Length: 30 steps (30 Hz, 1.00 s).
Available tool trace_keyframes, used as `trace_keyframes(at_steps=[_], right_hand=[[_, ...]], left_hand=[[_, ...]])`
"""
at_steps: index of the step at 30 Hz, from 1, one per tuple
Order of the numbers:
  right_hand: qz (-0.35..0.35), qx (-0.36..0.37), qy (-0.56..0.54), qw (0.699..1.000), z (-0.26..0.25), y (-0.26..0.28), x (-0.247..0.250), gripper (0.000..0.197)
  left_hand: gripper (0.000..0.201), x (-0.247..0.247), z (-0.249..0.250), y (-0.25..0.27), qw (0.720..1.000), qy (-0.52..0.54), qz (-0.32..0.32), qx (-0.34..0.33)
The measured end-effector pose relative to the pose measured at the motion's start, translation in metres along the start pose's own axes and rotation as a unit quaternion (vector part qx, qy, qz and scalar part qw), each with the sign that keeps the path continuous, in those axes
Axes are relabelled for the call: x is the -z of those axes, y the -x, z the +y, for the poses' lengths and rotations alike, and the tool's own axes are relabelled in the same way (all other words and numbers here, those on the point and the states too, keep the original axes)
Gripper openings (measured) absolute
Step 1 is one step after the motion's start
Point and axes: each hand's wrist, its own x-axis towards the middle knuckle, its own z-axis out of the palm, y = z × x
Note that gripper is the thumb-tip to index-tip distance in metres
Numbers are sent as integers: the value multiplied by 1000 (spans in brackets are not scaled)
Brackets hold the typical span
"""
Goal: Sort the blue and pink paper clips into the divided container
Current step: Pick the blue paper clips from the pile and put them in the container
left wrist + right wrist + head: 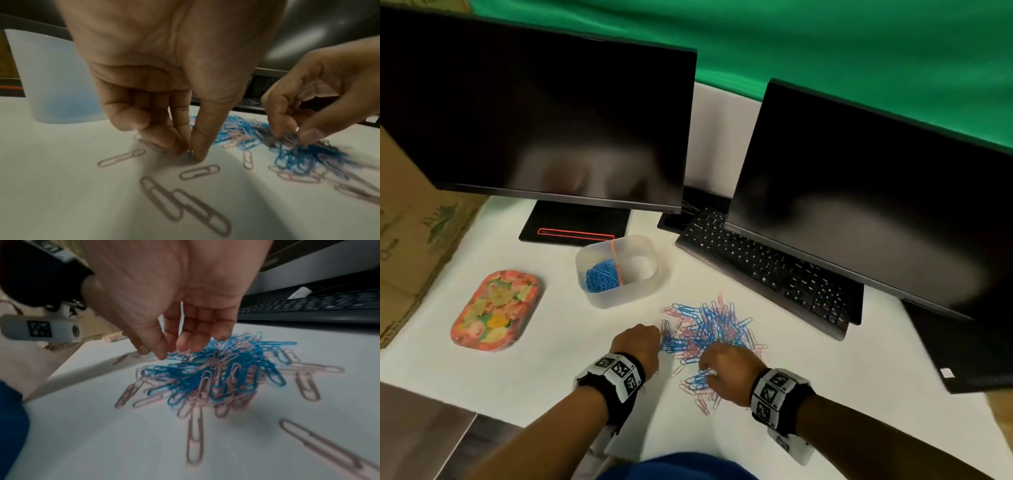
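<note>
- The mixed pile of paper clips (710, 330) lies on the white tabletop (551, 359), just near and right of the divided container (619, 298).
- The container's left part already holds blue clips (602, 275). Its right part looks bare.
- Our left hand (164, 97) is down at the left edge of the pile. Its grip pinches one small clip between thumb and fingertip (197, 146) against the tabletop. It looks blue, but it is mostly hidden.
- Our right hand (185, 313) reaches into the near side of the pile, fingers curled. In the left wrist view its grip nips some blue clips.
- We think the clips are light, thin, smooth and springy.
- They lie flat, so a fingertip should lift one end first.
- They hook on each other, so we should pull slowly and shake off any pink clips (306, 382).
</note>
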Motion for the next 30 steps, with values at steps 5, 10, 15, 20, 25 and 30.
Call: trace_keyframes(at_steps=[5, 10, 15, 20, 25, 30], right_hand=[[2, -7, 40, 999, -7, -8, -11, 24], [35, -7, -9, 999, -3, -11, -13, 16], [91, -62, -225, 968, 4, -11, -8, 12], [123, -157, -444, 873, 15, -12, 4, 26], [89, -185, -585, 785, 17, -13, 18, 29], [94, -210, -590, 774, 15, -13, 23, 25]], left_hand=[[24, -3, 0, 5, 999, 27, 24, -6], [7, -2, -6, 10, 985, 157, 54, -37], [25, 1, -11, 13, 943, 316, 81, -60], [38, -1, -20, 15, 893, 443, 36, -73], [27, -7, -23, 6, 872, 489, 10, -31], [14, 0, -13, -1, 935, 331, 123, -21]])
